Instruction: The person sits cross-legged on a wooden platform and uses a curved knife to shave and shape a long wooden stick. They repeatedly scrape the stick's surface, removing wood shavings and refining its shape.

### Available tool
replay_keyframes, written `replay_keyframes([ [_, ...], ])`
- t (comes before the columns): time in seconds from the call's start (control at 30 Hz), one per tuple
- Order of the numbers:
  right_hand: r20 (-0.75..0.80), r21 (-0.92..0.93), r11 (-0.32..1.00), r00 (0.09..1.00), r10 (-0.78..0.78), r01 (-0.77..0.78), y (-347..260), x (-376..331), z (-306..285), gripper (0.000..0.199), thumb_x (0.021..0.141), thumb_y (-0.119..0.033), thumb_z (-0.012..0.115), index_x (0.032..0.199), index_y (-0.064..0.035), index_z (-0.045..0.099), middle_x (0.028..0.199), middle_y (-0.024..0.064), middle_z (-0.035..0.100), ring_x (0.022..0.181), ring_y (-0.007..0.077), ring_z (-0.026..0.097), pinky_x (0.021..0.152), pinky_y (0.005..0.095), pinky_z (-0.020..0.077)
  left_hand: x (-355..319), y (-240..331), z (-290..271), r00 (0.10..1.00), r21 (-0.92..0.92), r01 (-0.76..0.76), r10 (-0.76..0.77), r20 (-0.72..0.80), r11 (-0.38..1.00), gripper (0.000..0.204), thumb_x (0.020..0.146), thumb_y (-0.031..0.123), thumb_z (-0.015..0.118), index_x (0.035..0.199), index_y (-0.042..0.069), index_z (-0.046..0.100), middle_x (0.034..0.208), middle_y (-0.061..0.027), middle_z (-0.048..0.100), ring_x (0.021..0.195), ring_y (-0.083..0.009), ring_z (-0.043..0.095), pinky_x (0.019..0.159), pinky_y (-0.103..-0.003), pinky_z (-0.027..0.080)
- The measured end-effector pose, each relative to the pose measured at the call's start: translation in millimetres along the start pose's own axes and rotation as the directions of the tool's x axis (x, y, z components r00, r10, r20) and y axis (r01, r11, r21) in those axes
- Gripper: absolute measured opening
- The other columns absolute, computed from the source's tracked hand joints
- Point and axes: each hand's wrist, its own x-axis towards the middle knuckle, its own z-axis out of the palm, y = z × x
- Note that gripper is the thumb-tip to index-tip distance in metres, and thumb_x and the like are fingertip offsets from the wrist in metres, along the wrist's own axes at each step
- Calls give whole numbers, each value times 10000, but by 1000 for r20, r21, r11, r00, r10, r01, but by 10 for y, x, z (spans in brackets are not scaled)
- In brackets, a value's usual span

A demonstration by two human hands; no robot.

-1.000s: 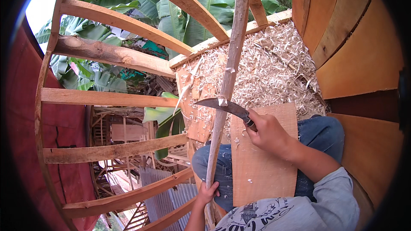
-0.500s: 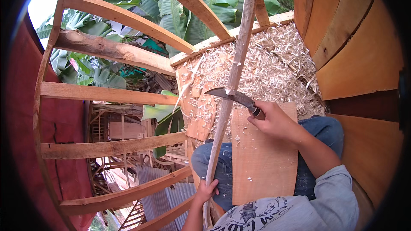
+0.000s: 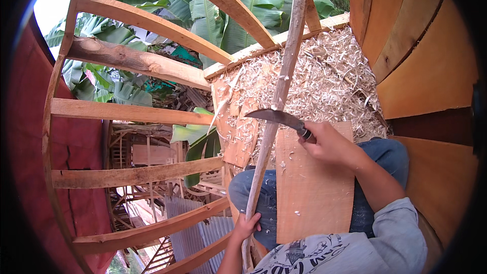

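I see a slim wooden pole (image 3: 264, 152) slanting away, left of the lap board (image 3: 314, 187). Off the board's far-left corner a curved knife (image 3: 280, 116), clenched in the right hand (image 3: 327, 144), crosses it. Left hand (image 3: 245, 225) nearer: fingers wrapped round the pole.

Large green leaves (image 3: 209, 26) show beyond wooden rails (image 3: 137, 175), a red sheet (image 3: 31, 132) at left.

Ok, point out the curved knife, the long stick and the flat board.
Curved knife (image 3: 286, 117), head view, on the blade.
Long stick (image 3: 267, 142), head view, middle of the shaft.
Flat board (image 3: 314, 190), head view, middle of its face.
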Motion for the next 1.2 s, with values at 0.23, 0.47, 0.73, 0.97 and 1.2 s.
replay_keyframes([
  [0.23, -58, 94, 995, 997, 46, -40, -92, 58, -14, 150, 802, -78, 606, 913, 8, 553, 648, 138, 580, 655, 217, 596, 641, 365, 449, -31, 41, 8, 1000, -23, -14, 14, -12, 1000, 297, 890, 272, 593, 749, 12, 562, 534, -57, 565, 454, -130, 522, 417, -261, 366],
  [0.47, -64, 133, 990, 997, -43, 51, -27, 28, 159, 94, 817, -66, 590, 851, 14, 556, 638, 109, 570, 583, 177, 551, 559, 323, 419, -19, -13, -31, 999, -6, 23, -23, 26, 1000, 324, 890, 289, 587, 720, 14, 562, 527, -57, 561, 451, -122, 509, 416, -261, 357],
  [0.73, -219, -367, 899, 917, -334, 240, 8, -24, 238, 222, 740, -24, 612, 947, -1, 534, 704, 206, 605, 639, 383, 603, 567, 450, 463, -22, 29, -1, 1000, 7, 24, -24, -3, 1000, 283, 888, 271, 590, 769, 16, 562, 531, -51, 555, 445, -126, 511, 411, -258, 351],
  [0.97, -33, -62, 994, 995, -91, 89, 48, 16, 134, 236, 762, -50, 650, 963, 9, 543, 603, 165, 558, 548, 289, 593, 516, 369, 448, -77, 180, 105, 998, -70, -20, 16, -55, 997, 298, 884, 285, 596, 750, 22, 552, 530, -51, 556, 436, -127, 506, 403, -257, 355],
  [1.2, 287, -24, 982, 942, -174, 188, 27, -98, 434, 142, 795, -60, 614, 898, 31, 577, 696, 155, 618, 662, 242, 632, 615, 358, 471, -32, 75, 6, 1000, 2, 23, -23, -9, 1000, 339, 885, 307, 593, 697, 28, 550, 523, -59, 566, 438, -124, 502, 409, -258, 362],
])
